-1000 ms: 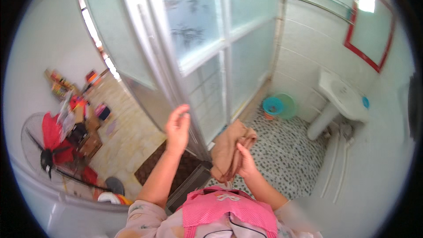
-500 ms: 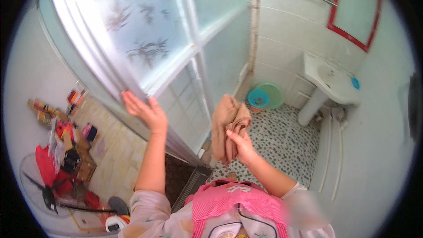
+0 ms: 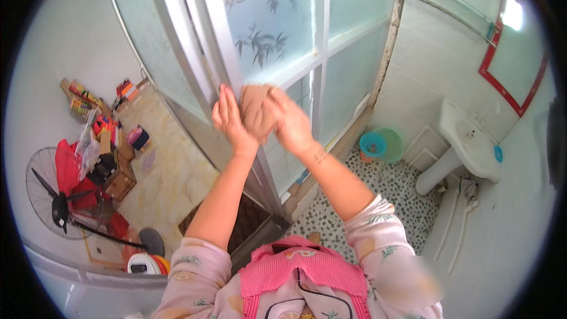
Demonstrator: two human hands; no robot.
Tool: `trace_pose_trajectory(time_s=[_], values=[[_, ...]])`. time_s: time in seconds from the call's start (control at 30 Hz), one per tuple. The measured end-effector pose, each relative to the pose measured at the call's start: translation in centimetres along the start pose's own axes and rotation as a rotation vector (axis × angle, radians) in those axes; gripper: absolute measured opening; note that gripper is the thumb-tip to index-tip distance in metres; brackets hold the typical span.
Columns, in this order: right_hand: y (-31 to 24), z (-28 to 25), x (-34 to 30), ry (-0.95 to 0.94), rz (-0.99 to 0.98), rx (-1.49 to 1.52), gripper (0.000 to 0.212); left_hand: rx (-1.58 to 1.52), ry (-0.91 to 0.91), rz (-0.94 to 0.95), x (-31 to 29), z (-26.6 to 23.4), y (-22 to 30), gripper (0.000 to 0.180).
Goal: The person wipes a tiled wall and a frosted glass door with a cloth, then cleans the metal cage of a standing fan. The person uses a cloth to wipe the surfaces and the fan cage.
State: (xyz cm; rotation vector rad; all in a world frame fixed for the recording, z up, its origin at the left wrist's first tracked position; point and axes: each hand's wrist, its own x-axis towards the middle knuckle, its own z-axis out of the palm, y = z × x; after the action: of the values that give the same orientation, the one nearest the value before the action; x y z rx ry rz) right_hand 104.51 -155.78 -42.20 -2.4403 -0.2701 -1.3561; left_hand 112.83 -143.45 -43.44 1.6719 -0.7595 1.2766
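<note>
A sliding door panel of frosted glass with dark leaf prints stands in front of me in a silver metal frame. My left hand rests with stretched fingers on the edge of that frame. Close beside it, my right hand holds a bunched brown cloth against the frame's inner edge, near the glass. The two hands almost meet, and part of the cloth is hidden under the right fingers.
On the right are a white pedestal sink, a red-framed mirror and a blue basin beside a green basin. A black fan and piled boxes stand at left. A dark threshold crosses the doorway.
My right hand has carried the cloth up and left onto the door frame, beside my left hand. The view has turned left, so the door appears farther right.
</note>
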Motion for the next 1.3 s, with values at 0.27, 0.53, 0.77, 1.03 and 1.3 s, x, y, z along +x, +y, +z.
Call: trace_pose_trajectory(time_s=[0.27,0.53,0.77,1.03,1.3], values=[[6.0,-1.9,3.2,-0.120,0.344,-0.371,0.048,0.000,-0.337,-0.027,1.7,-6.3,1.4,0.047],[-0.3,-1.8,3.4,-0.228,0.154,-0.272,0.050,-0.073,-0.293,-0.235,-5.2,-11.9,-1.9,0.030],[1.9,-1.7,3.3,-0.206,0.274,-0.377,0.053,-0.172,-0.399,-0.327,-8.8,-14.7,-4.9,0.026],[1.5,-0.5,4.5,-0.136,0.376,-0.482,0.039,-0.248,-0.387,-0.403,-7.9,-18.9,-13.4,0.018],[-3.7,1.2,-9.5,-0.692,1.073,-0.211,0.046,-0.267,-0.311,-0.849,-12.2,-27.5,-23.0,0.016]])
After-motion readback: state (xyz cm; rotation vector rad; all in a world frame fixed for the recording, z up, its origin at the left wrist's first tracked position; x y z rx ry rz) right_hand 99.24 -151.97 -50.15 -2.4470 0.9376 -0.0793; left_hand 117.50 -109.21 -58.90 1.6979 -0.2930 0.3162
